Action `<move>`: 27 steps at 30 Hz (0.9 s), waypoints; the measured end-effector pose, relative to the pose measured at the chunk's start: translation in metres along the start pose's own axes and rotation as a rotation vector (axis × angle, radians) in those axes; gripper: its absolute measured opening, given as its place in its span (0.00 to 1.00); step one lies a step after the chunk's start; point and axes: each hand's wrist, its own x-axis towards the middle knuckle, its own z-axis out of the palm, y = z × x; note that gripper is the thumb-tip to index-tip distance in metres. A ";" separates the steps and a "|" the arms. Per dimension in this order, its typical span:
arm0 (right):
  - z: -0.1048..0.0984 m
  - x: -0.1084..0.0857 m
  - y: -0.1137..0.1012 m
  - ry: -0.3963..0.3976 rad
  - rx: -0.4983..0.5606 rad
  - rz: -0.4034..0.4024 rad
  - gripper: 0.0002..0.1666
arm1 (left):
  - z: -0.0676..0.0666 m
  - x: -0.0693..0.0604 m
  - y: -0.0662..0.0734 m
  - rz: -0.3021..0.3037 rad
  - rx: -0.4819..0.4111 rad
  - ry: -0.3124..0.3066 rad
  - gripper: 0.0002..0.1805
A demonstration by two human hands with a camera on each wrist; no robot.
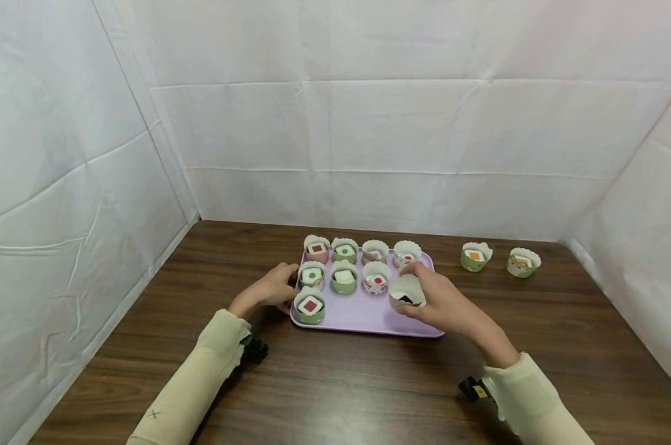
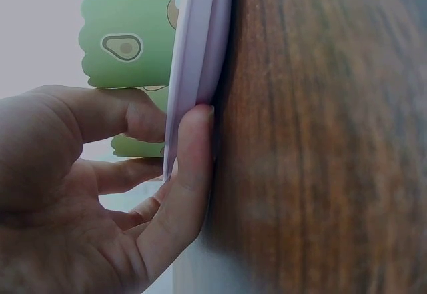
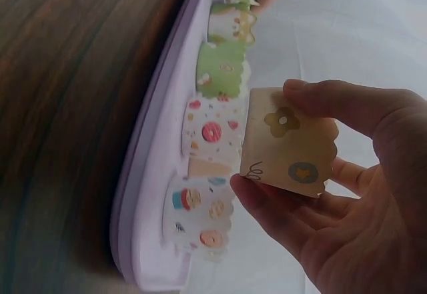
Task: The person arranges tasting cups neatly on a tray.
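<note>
A lilac tray (image 1: 357,312) on the table carries several paper baking cups, each with a small white block that has a coloured top. My left hand (image 1: 272,287) grips the tray's left edge, fingers on both sides of the rim in the left wrist view, beside a green avocado-print cup (image 2: 133,47). My right hand (image 1: 443,300) pinches a beige flower-print paper cup (image 3: 287,141) between thumb and fingers, held above the tray's right part. Something black and white shows inside that cup. In the right wrist view, a white printed cup (image 3: 200,214) stands on the tray nearby.
Two more filled cups, a green one (image 1: 473,259) and a patterned one (image 1: 521,264), stand on the wooden table (image 1: 335,383) right of the tray. White sheets (image 1: 391,123) close off the back and both sides.
</note>
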 end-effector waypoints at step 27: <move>0.045 0.037 -0.044 -0.097 0.048 -0.073 0.37 | 0.000 0.001 -0.002 -0.003 0.012 0.003 0.21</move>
